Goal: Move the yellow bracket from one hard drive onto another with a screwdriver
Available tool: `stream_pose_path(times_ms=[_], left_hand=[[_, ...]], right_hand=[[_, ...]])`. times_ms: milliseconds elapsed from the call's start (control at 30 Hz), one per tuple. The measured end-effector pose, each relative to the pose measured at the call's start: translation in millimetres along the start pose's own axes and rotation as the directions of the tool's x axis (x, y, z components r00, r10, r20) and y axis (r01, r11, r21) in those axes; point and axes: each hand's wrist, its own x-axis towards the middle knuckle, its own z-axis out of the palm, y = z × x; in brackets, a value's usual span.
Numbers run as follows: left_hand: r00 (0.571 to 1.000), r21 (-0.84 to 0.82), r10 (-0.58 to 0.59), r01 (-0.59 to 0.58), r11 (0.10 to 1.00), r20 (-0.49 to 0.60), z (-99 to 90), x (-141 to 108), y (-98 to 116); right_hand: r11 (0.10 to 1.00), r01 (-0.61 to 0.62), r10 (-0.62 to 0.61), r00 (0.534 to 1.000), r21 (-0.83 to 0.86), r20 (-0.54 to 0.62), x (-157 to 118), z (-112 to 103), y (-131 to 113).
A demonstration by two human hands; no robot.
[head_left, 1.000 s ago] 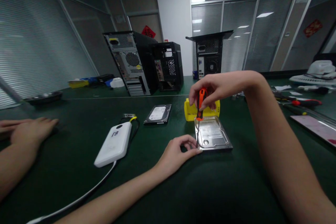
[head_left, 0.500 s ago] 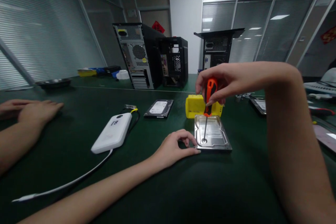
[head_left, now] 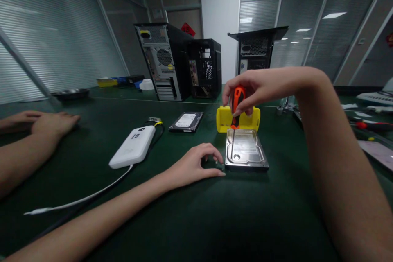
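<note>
A silver hard drive point(head_left: 248, 151) lies flat on the dark green table, in front of a yellow box point(head_left: 252, 119). My right hand point(head_left: 245, 90) grips an orange and black screwdriver point(head_left: 238, 99) from above, its shaft pointing down over the left part of the drive near a round spot. My left hand point(head_left: 198, 164) rests on the table just left of the drive, thumb and fingers apart, with nothing held. Whether the screwdriver tip touches the drive is hard to tell. A second hard drive point(head_left: 186, 121) with a white label lies farther back on the left.
A white power bank point(head_left: 133, 147) with a cable lies at left, near another person's hands point(head_left: 52, 125). Computer cases point(head_left: 172, 63) stand behind, another case point(head_left: 254, 51) at back right. Pliers point(head_left: 374, 126) and a pink board point(head_left: 377, 153) lie far right.
My left hand has come away from the drive's left edge and opened slightly. My right hand with the screwdriver has shifted left. The view has turned a little.
</note>
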Motion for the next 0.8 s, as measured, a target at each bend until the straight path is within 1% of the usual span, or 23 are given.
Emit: stream_pose_path(times_ms=[100,267,333,400,500,533,633,733,800], left_hand=[[0.999,-0.004,0.040,-0.040,0.999,0.033,-0.3,-1,2],[0.998,-0.035,0.050,-0.049,0.998,0.040,1.0,0,-2],[0.999,-0.039,0.050,-0.050,0.998,0.007,1.3,1,-2],[0.998,-0.042,0.045,-0.047,0.998,-0.054,2.6,2,-1],[0.988,-0.044,0.040,-0.047,0.998,-0.148,7.4,4,5],[0.986,-0.044,0.041,-0.049,0.998,-0.162,9.1,5,7],[0.986,-0.047,0.032,-0.040,0.998,-0.166,12.0,7,11],[0.986,-0.056,0.006,-0.015,0.998,-0.168,10.9,11,9],[0.985,-0.084,0.005,-0.020,0.996,-0.172,10.7,17,7]], right_hand=[[1.000,-0.010,0.009,1.000,-0.028,-0.017,-1,-1,-3],[0.999,-0.039,0.039,0.999,-0.004,-0.012,1,-3,-2],[0.999,-0.038,0.038,0.999,-0.009,-0.012,2,-2,-1],[0.999,-0.027,0.027,0.999,-0.024,-0.024,3,-1,-1],[1.000,-0.006,0.005,0.999,-0.023,-0.052,4,1,-1],[1.000,0.000,-0.001,0.998,-0.013,-0.066,5,1,-1],[0.999,0.037,-0.035,0.993,0.018,-0.110,6,3,-2],[0.995,0.091,-0.087,0.988,0.027,-0.126,6,4,-3],[0.994,0.110,-0.106,0.984,0.019,-0.140,6,4,-2]])
